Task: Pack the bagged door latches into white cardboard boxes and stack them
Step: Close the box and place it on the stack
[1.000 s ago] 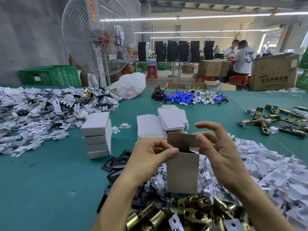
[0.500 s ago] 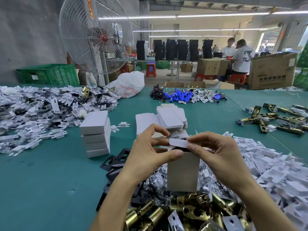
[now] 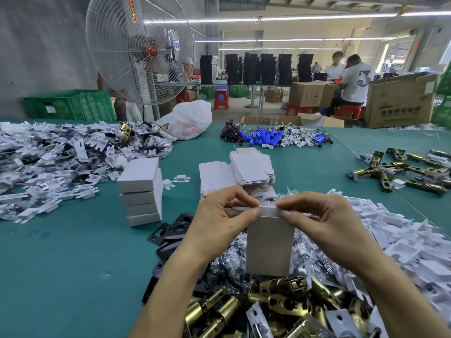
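A white box (image 3: 268, 245) is held upright, its top flap pinched by the left hand (image 3: 219, 223) and the right hand (image 3: 324, 220) (thumb and forefinger each). A stack of closed boxes (image 3: 141, 193) is seen on the counter (image 3: 61, 264), left of the left hand.

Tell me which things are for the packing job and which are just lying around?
Job: white box pinched by left hand and right hand, stacked boxes, flat box blanks, brass latches.
Lying about: fan, blue cylinders, plastic bag, green crate.
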A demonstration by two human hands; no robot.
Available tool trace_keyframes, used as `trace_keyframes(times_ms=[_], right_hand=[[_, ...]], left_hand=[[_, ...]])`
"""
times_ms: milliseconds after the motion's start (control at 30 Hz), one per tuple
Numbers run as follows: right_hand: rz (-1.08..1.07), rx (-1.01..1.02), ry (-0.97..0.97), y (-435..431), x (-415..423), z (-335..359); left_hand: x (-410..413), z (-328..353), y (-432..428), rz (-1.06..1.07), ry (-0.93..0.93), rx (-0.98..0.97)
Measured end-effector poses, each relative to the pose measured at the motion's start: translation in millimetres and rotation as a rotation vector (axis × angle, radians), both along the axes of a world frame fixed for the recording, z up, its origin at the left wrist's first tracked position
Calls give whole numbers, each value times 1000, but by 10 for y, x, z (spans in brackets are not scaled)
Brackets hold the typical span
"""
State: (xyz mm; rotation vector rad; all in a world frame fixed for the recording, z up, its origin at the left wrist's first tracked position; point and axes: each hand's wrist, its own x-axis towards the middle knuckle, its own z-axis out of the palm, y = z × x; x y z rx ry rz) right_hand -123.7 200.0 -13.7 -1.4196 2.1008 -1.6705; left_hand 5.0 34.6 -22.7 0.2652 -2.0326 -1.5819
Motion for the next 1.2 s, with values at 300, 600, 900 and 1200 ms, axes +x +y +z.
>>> trace_keyframes(times_ms=[300,600,900,1200], right_hand=[[125,81,-44,40,-25,-29],[102,117,-17,-26,-44,-102],[157,75,-173,-11,8,-79],[-6,-400,-513,4,63,131]], left_hand=[[-1,-55,-28,-63,-56,28],[-7,-85,-70,-33,-95,-20],[-16,-72,-36,19,-49,-50],[32,90,68,-140,-129,261]])
